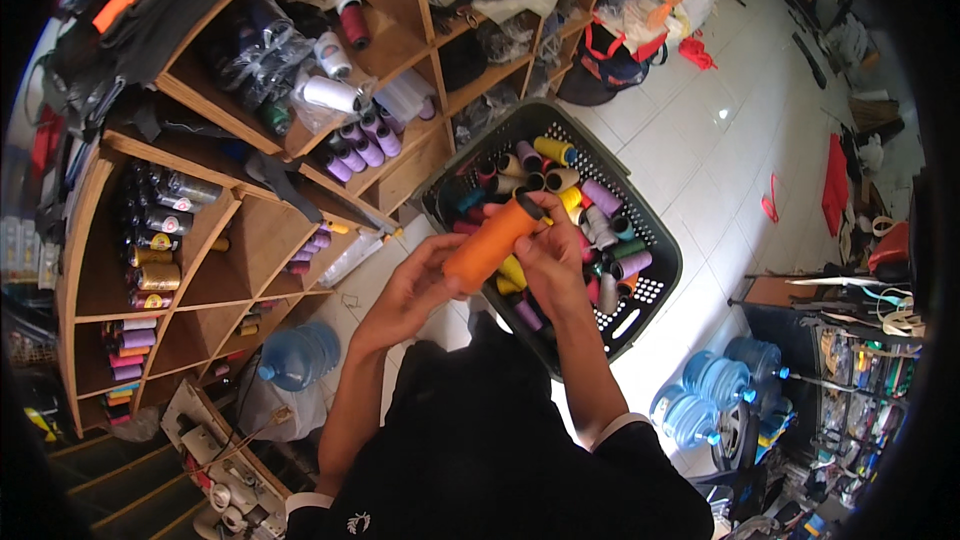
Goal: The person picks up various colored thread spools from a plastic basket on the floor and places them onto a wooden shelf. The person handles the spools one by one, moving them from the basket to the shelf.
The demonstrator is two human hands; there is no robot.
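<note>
An orange thread spool (490, 245) is held between my two hands, tilted, with its dark end toward the upper right. My left hand (412, 285) grips its lower left end. Around the upper right end, near the dark tip, the fingers of my right hand (553, 255) are closed. Beneath my hands stands a dark green perforated basket (655, 230) holding many thread spools in purple, yellow, beige, grey, green and other colours. Among them lie a purple spool (601, 197) and a yellow spool (555, 150). My hands and the orange spool hide part of the basket's contents.
Wooden cubby shelves (285, 285) with purple, black and gold spools line the left and back. A blue water bottle (300, 355) stands at left, several more (715, 385) at right. A sewing machine (215, 460) is at lower left. Bags (615, 65) sit on the tiled floor (700, 155).
</note>
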